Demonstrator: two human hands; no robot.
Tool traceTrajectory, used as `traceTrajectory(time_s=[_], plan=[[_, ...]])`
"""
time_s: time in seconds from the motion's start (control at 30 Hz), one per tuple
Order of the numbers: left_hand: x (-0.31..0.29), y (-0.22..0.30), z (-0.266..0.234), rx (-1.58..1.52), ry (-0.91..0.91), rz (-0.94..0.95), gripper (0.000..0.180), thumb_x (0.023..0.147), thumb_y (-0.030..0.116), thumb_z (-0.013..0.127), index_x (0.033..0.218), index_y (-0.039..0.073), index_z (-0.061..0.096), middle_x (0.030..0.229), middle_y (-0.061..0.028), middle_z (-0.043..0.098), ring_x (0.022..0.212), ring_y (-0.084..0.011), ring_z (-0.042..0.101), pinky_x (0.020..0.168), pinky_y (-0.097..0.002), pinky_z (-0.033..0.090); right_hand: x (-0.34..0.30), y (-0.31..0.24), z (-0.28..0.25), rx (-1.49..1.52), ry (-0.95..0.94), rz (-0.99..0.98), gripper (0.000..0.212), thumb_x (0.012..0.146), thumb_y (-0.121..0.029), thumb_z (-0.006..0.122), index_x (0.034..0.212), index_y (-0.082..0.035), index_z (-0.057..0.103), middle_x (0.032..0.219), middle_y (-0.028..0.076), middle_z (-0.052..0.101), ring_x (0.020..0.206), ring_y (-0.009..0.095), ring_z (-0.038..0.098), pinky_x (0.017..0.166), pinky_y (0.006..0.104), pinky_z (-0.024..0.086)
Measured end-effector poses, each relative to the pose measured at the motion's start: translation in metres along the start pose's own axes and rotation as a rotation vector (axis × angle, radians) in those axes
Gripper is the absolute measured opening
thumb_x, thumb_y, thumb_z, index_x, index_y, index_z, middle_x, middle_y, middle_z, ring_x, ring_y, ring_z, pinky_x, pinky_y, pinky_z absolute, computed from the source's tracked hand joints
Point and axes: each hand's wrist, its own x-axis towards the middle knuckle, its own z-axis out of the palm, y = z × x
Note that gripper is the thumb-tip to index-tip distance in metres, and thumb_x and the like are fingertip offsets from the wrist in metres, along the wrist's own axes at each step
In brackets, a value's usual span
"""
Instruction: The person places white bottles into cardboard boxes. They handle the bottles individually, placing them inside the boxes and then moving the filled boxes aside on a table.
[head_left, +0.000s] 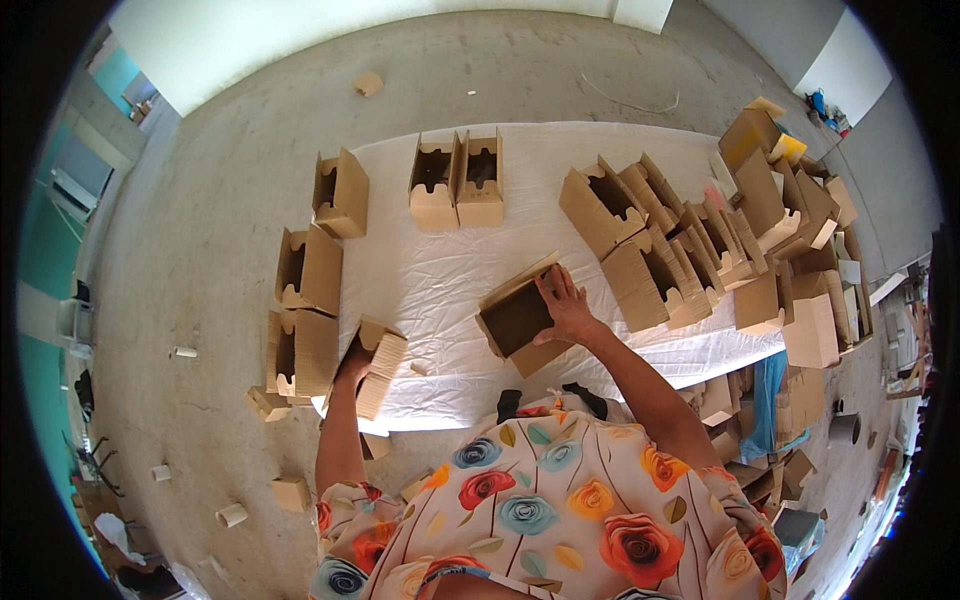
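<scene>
My left hand [357, 364] reaches into the opening of a tilted brown cardboard box [382, 378] at the table's near left corner; its fingers are hidden inside. My right hand [570, 312] grips the right side of another open cardboard box [513, 318] near the middle of the table. Its thumb is inside the opening and the other fingers lie spread over the far end of that wall. The opening of this box faces me, and its inside is dark. A small scrap of cardboard [419, 369] lies on the cloth between my hands.
White cloth [430, 270] covers the table. Along its left edge stand several open boxes [315, 268], with a pair of boxes [482, 203] at the far side. Rows of boxes [640, 270] crowd the right, beside a heap [800, 215]. Cardboard tubes [231, 515] lie on the floor.
</scene>
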Motion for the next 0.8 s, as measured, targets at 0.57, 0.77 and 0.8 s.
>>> traceTrajectory(time_s=[0.57, 0.77, 0.8], plan=[[-0.003, 0.060, -0.041, 0.012, 0.709, 0.139, 0.088, 0.067, 0.008, 0.068, 0.139, 0.011, 0.019, 0.109, -0.0244, 0.054, 0.097, -0.0415, 0.055, 0.083, -0.0443, 0.045, 0.000, -0.034, -0.025, -0.122, 0.139, 0.018, 0.071, 0.065, -0.038, 0.073, 0.124, -0.009, 0.045, 0.127, 0.019, 0.042, 0.126, 0.035, 0.032, 0.097, 0.0582, 0.028], [-0.039, 0.115, -0.080, -0.424, 1.066, 0.228, 0.073, 0.073, 0.020, 0.069, 0.129, -0.005, 0.030, 0.117, -0.0252, 0.049, 0.108, -0.0353, 0.052, 0.089, -0.0416, 0.043, 0.003, -0.057, -0.039, 0.058, 0.159, -0.039, 0.059, 0.070, -0.033, 0.069, 0.119, -0.008, 0.048, 0.116, 0.013, 0.053, 0.115, 0.031, 0.045, 0.094, 0.0462, 0.036], [-0.050, 0.132, -0.082, -0.591, 1.064, 0.358, 0.073, 0.073, 0.020, 0.069, 0.129, -0.005, 0.030, 0.118, -0.0242, 0.049, 0.109, -0.0338, 0.051, 0.090, -0.0417, 0.043, 0.003, -0.055, -0.035, 0.069, 0.182, -0.038, 0.060, 0.070, -0.034, 0.069, 0.120, -0.008, 0.048, 0.115, 0.015, 0.052, 0.114, 0.031, 0.045, 0.093, 0.0468, 0.036]])
